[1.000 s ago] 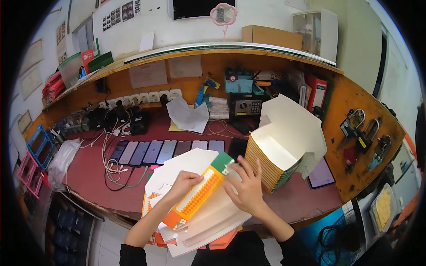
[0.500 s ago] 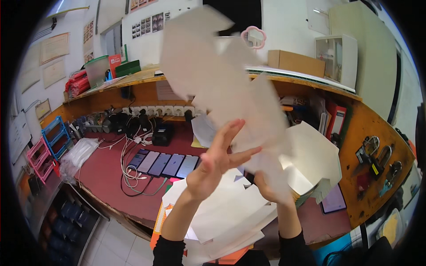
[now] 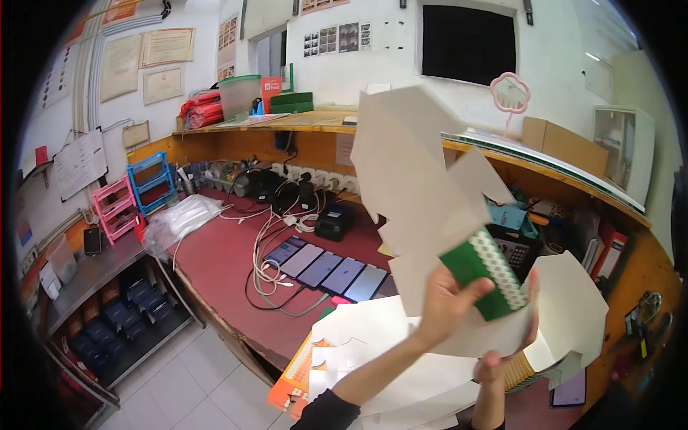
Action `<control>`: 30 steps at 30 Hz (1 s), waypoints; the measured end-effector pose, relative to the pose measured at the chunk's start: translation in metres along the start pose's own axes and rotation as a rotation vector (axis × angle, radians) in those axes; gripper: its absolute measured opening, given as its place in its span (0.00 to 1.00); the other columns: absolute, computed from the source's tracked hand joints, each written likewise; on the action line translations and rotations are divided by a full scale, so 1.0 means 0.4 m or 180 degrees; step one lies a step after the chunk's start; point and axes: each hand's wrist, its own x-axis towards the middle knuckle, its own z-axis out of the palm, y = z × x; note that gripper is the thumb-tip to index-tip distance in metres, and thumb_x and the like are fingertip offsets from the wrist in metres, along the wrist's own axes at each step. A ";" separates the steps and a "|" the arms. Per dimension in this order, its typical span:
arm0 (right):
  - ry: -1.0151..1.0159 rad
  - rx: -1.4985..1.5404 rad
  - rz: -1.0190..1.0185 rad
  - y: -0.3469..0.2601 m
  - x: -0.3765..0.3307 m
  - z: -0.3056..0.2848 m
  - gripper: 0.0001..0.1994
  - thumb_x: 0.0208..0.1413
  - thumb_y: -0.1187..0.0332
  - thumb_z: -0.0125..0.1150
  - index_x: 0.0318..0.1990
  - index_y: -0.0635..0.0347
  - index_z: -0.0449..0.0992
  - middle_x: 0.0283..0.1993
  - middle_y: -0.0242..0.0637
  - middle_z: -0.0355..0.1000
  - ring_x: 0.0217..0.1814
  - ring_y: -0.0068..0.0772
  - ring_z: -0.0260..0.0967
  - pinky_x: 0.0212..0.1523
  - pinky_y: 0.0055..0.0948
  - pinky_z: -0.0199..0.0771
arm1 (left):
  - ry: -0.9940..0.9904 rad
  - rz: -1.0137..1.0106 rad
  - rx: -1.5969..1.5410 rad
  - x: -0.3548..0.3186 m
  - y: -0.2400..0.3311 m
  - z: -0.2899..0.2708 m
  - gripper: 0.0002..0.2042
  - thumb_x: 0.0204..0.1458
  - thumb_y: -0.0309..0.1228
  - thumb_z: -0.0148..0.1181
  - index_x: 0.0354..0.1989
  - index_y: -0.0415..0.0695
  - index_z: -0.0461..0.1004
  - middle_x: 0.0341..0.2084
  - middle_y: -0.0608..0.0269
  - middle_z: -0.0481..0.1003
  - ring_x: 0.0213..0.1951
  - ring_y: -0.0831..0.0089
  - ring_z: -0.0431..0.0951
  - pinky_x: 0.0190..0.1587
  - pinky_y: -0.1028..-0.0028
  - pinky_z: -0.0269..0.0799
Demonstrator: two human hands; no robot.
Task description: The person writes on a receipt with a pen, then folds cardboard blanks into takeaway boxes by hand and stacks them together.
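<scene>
— Where is the flat carton blank relative to the hands?

— It's raised off the bench, well above the stack of loose blanks lying on the red worktop. The left hand grips it at its lower end, thumb laid across the green patterned flap, fingers curled behind the white card. So most of the sheet runs away from those fingers toward eleven o'clock.

— And its long axis?

— Tilted, roughly from five o'clock at the green flap up to eleven o'clock at the top panel. The white side faces the camera.

— What about the other hand?

— The right hand sits just below and to the right, at about four o'clock from the left one. Its fingers come up behind the lower edge of the sheet; whether they pinch it or only touch it I cannot tell, since the card hides them.

— Which hand is nearer the bulk of the card?

— The left. The right is down at the bottom corner, close to the upright bundle of folded cartons standing at three o'clock.
</scene>
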 end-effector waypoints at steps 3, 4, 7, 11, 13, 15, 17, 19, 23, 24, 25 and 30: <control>-0.0228 0.0342 0.0447 0.000 0.017 -0.046 0.32 0.48 0.34 0.39 0.38 0.58 0.67 0.55 0.62 0.53 0.54 0.66 0.58 0.50 0.52 0.65 | 0.0074 -0.0162 -0.0458 -0.035 0.000 0.024 0.12 0.52 0.32 0.55 0.42 0.40 0.67 0.33 0.68 0.72 0.35 0.82 0.71 0.38 0.80 0.68; -0.0268 0.0683 0.0448 0.001 0.022 -0.062 0.32 0.47 0.34 0.40 0.31 0.59 0.68 0.52 0.59 0.57 0.52 0.67 0.59 0.49 0.54 0.65 | 0.0085 -0.0169 -0.0483 -0.032 0.003 0.017 0.12 0.52 0.32 0.55 0.42 0.40 0.67 0.33 0.68 0.72 0.35 0.82 0.71 0.38 0.80 0.68; -0.0353 0.0982 0.0301 0.016 0.017 -0.074 0.30 0.46 0.36 0.47 0.23 0.60 0.72 0.44 0.51 0.66 0.52 0.67 0.60 0.48 0.56 0.65 | -0.0039 -0.1026 -0.0688 -0.022 0.009 -0.005 0.15 0.56 0.33 0.49 0.49 0.41 0.61 0.39 0.63 0.70 0.40 0.76 0.72 0.40 0.79 0.70; -0.0504 -0.0635 -0.0392 0.040 0.008 -0.061 0.18 0.46 0.49 0.58 0.29 0.56 0.77 0.48 0.50 0.65 0.51 0.63 0.61 0.49 0.49 0.65 | 0.0268 -0.1228 -0.0365 -0.038 -0.003 0.033 0.12 0.57 0.32 0.47 0.46 0.41 0.63 0.37 0.64 0.70 0.39 0.79 0.72 0.38 0.79 0.70; -0.0424 -0.0741 -0.0120 0.037 0.017 -0.053 0.13 0.45 0.59 0.60 0.37 0.53 0.75 0.51 0.47 0.63 0.51 0.63 0.60 0.50 0.49 0.64 | 0.0053 -0.1165 0.0050 -0.026 -0.011 0.021 0.12 0.57 0.33 0.47 0.46 0.41 0.64 0.37 0.65 0.70 0.39 0.80 0.72 0.37 0.81 0.69; -0.0392 -0.0195 -0.0026 0.025 0.047 -0.020 0.24 0.39 0.70 0.61 0.49 0.53 0.68 0.54 0.45 0.61 0.54 0.58 0.60 0.52 0.45 0.63 | -0.0015 -0.1145 -0.0098 -0.006 -0.021 -0.012 0.13 0.56 0.33 0.48 0.48 0.42 0.63 0.38 0.65 0.69 0.40 0.80 0.70 0.37 0.81 0.68; -0.1006 -0.0735 0.1155 -0.033 0.092 -0.024 0.35 0.32 0.76 0.63 0.55 0.54 0.61 0.54 0.48 0.61 0.56 0.51 0.60 0.54 0.38 0.62 | -0.0984 -0.1056 0.0724 0.023 0.012 -0.038 0.17 0.54 0.36 0.51 0.48 0.39 0.63 0.41 0.63 0.68 0.42 0.78 0.67 0.42 0.78 0.64; -0.1118 -0.1048 0.1437 -0.019 0.090 -0.050 0.34 0.30 0.80 0.62 0.53 0.57 0.63 0.53 0.49 0.63 0.57 0.47 0.59 0.55 0.35 0.60 | -0.1174 -0.1426 0.0995 0.010 0.041 -0.052 0.22 0.52 0.37 0.53 0.52 0.38 0.60 0.44 0.60 0.67 0.46 0.76 0.65 0.46 0.76 0.62; -0.1023 -0.2417 0.0670 -0.001 0.076 -0.054 0.30 0.30 0.84 0.59 0.49 0.59 0.67 0.52 0.41 0.65 0.56 0.50 0.59 0.55 0.40 0.61 | -0.0796 -0.0677 0.0330 -0.021 0.106 -0.038 0.23 0.53 0.38 0.51 0.53 0.36 0.59 0.46 0.58 0.66 0.47 0.74 0.64 0.49 0.74 0.60; -0.0910 -0.2504 0.0561 0.004 0.071 -0.052 0.31 0.30 0.84 0.59 0.49 0.58 0.67 0.52 0.40 0.65 0.57 0.49 0.59 0.55 0.40 0.61 | -0.0648 -0.0739 0.0353 -0.022 0.098 -0.045 0.22 0.51 0.37 0.54 0.51 0.37 0.62 0.45 0.58 0.67 0.47 0.74 0.65 0.48 0.74 0.61; -0.0797 -0.2596 0.0452 0.007 0.069 -0.052 0.31 0.29 0.84 0.60 0.49 0.57 0.67 0.52 0.40 0.65 0.57 0.49 0.59 0.55 0.39 0.60 | -0.0653 -0.0748 0.0346 -0.019 0.093 -0.045 0.22 0.51 0.37 0.54 0.51 0.37 0.62 0.45 0.58 0.67 0.47 0.74 0.65 0.48 0.74 0.61; -0.0731 -0.1715 0.0876 -0.028 0.062 -0.026 0.34 0.27 0.82 0.66 0.51 0.63 0.65 0.47 0.47 0.68 0.47 0.46 0.69 0.45 0.34 0.69 | -0.0632 0.0839 0.2682 -0.020 -0.013 -0.105 0.15 0.49 0.23 0.55 0.46 0.33 0.65 0.40 0.58 0.71 0.40 0.73 0.71 0.43 0.75 0.66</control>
